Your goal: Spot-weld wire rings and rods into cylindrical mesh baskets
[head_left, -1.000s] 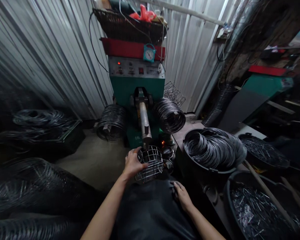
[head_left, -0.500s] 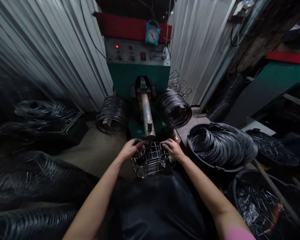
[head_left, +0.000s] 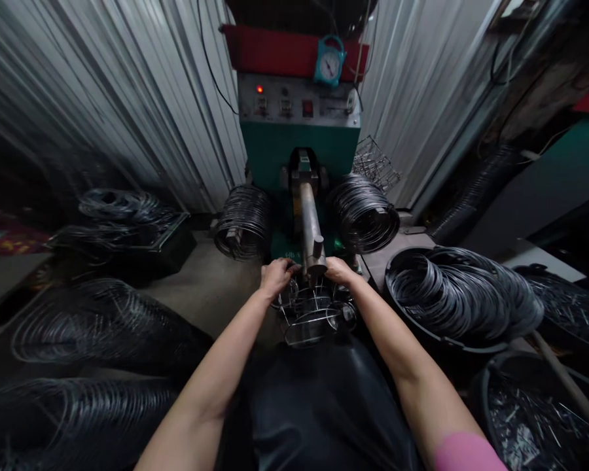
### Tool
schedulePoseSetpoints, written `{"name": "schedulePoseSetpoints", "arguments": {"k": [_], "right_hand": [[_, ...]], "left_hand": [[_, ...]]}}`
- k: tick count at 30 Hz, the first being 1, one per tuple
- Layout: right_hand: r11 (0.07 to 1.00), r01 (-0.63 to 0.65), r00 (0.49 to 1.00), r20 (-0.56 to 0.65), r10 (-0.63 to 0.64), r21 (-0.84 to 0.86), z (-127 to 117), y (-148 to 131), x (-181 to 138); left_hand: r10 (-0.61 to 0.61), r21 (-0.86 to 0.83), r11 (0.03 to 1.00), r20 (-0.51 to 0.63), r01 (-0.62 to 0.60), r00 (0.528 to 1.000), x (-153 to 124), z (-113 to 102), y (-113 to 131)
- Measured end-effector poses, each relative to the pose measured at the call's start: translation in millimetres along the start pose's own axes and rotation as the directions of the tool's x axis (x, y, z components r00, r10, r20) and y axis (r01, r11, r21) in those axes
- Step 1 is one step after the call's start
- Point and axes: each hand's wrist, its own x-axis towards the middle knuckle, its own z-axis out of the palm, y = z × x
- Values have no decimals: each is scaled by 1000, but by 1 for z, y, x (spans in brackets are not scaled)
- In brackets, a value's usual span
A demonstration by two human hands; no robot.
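Observation:
A metal wire basket [head_left: 308,319] sits just above my lap, under the tip of the machine's steel arm [head_left: 310,219]. My left hand [head_left: 277,277] is closed on the basket's far left side, fingers curled towards the arm's tip. On the other side, my right hand [head_left: 339,270] grips the far right part of the basket; its fingertips are partly hidden behind the arm's end. The arm juts out from a green spot-welding machine [head_left: 269,147] with a lit red lamp on its panel.
Wire coils [head_left: 243,222] hang at both sides of the machine. To the right stand a tub of wire rings [head_left: 451,294] and a bucket of short metal pieces [head_left: 530,418]. Stacks of wire rings [head_left: 103,327] lie at left. A blue clock [head_left: 329,64] hangs above.
Both hands have moved inward, closer to the arm's tip, and the right fingers now pass behind it. My view has turned left, so the scene sits further right.

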Motion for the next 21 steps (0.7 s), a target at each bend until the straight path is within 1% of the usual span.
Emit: {"name": "schedulePoseSetpoints", "arguments": {"k": [2, 4, 5, 6, 7, 8, 9, 10, 12, 14, 15, 16, 18, 19, 20, 21], "right_hand": [[1000, 7, 1000, -12, -7, -8, -6, 1, 3], [1000, 12, 1000, -24, -13, -12, -12, 5, 1], [1000, 13, 1000, -28, -14, -11, -14, 8, -1], [1000, 15, 999, -31, -15, -7, -14, 10, -3], [1000, 18, 999, -33, -18, 0, -14, 11, -6], [1000, 21, 999, -32, -20, 9, -13, 12, -8], [1000, 24, 999, -30, -24, 20, -11, 13, -11], [999, 28, 999, -29, -27, 29, -9, 12, -13], [997, 34, 999, -25, -33, 62, -4, 10, -18], [993, 38, 999, -15, -37, 112, 1, 8, -23], [990, 42, 999, -7, -42, 138, 2, 6, -27], [986, 49, 999, 4, -50, 162, 3, 5, -30], [978, 65, 997, 26, -72, 199, 5, 2, -39], [974, 72, 996, 36, -81, 217, 7, 0, -43], [969, 74, 995, 42, -86, 238, 8, -2, -48], [963, 72, 996, 40, -85, 260, 11, -6, -53]], "left_hand": [[24, -21, 999, -3, -24, 1000, -4, -11, -8], [59, -68, 996, 54, -55, 997, -17, -18, -24], [78, -106, 992, 111, -66, 991, -27, -19, -35], [95, -188, 981, 201, -57, 975, -37, -18, -46], [104, -273, 962, 296, -20, 950, -49, -14, -57], [105, -342, 940, 348, 22, 931, -60, -8, -67], [97, -392, 918, 368, 60, 925, -70, -1, -74], [86, -434, 897, 356, 83, 931, -78, 7, -79], [58, -481, 872, 280, 88, 958, -90, 22, -81], [61, -494, 869, 198, 46, 978, -97, 30, -75], [79, -488, 873, 176, 17, 981, -100, 29, -71], [108, -477, 879, 167, -15, 980, -104, 25, -66], [207, -435, 894, 190, -107, 960, -117, 8, -55], [264, -401, 901, 208, -164, 942, -126, -5, -50], [332, -358, 903, 236, -235, 914, -136, -21, -46], [373, -298, 908, 255, -295, 892, -147, -38, -42]]}}
